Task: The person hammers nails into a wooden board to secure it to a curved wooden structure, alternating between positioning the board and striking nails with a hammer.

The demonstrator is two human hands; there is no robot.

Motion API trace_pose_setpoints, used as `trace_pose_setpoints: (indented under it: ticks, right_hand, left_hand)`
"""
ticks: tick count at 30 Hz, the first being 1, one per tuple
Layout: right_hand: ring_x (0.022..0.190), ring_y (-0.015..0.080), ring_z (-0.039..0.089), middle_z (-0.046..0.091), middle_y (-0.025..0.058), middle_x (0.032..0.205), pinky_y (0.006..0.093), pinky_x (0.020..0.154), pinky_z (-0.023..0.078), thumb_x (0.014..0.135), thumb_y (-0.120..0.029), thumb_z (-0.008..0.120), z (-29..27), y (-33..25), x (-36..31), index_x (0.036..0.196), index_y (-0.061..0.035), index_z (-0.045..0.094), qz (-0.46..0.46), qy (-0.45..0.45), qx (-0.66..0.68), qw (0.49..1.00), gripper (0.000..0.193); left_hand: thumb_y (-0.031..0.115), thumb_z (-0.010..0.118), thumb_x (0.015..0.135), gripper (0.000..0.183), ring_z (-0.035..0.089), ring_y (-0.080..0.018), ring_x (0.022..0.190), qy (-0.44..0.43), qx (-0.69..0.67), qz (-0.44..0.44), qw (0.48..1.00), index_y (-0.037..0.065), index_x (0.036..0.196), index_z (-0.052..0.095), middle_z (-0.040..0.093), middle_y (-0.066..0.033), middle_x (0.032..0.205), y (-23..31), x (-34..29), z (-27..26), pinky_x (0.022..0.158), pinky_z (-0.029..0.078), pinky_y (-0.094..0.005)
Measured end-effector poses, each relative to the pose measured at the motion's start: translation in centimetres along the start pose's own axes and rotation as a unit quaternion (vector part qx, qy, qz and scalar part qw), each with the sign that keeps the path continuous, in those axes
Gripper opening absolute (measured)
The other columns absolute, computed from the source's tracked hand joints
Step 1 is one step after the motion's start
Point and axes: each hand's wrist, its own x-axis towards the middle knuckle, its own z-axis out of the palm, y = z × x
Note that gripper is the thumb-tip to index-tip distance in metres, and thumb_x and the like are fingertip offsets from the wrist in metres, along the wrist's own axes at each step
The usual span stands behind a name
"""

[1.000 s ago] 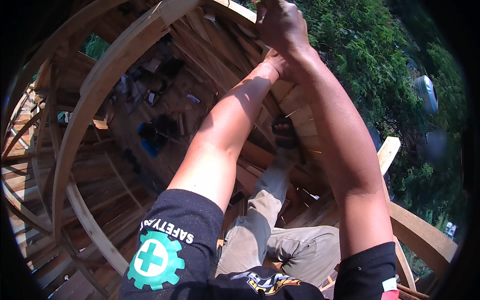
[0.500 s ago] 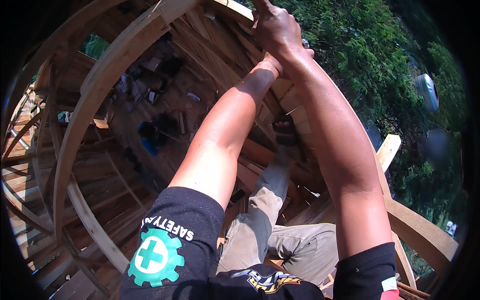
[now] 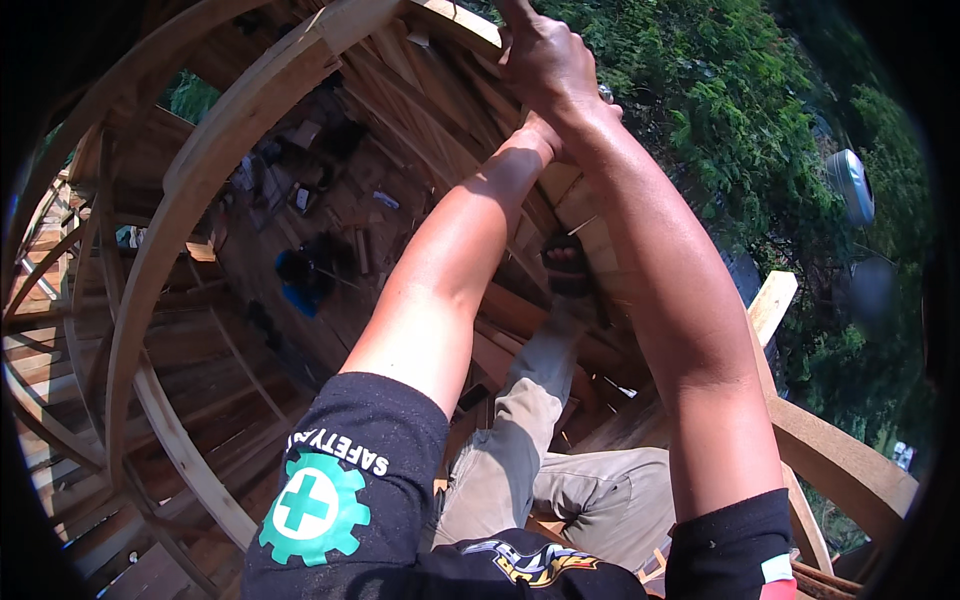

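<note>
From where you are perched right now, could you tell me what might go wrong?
1. A fall: the floor with scattered tools lies far below, and one sandalled foot rests on a narrow timber.
2. Both arms reach far out: the right hand grips the top beam, with the left hand mostly hidden behind it, so a slip of grip could unbalance the body.
3. Anything dropped would probably land among those tools.

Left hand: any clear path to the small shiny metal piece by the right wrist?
Probably yes. The left hand sits mostly hidden under the right hand, close to the metal piece; only the right wrist lies between.
</note>
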Motion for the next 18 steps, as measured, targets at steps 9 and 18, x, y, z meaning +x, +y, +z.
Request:
trace_pose_setpoints:
  ticks: [9,18]
  right_hand:
    - [0.113,0.0425,0.061,0.064,0.0227,0.12,0.0501,0.095,0.049,0.089,-0.017,0.058,-8.1,-2.2,0.6,0.145,-0.0351,0.037,-0.094,0.185,0.139,0.968,0.062]
    - [0.113,0.044,0.06,0.065,0.0249,0.116,0.0509,0.098,0.047,0.089,-0.013,0.053,-3.9,0.9,1.1,0.147,-0.0335,0.033,-0.003,-0.038,-0.001,0.999,0.065]
  left_hand:
    - [0.089,0.059,0.059,0.077,0.064,-0.0243,0.093,0.077,0.036,-0.034,0.996,0.015,0.075,0.068,0.066,-0.0064,0.078,2.9,-0.8,-2.7,0.095,0.042,-0.0395]
    - [0.052,0.064,0.078,0.039,0.062,-0.0249,0.092,0.148,0.007,0.002,0.989,0.015,0.09,0.064,0.064,-0.0068,0.09,2.3,0.8,-1.2,0.099,0.041,-0.0393]
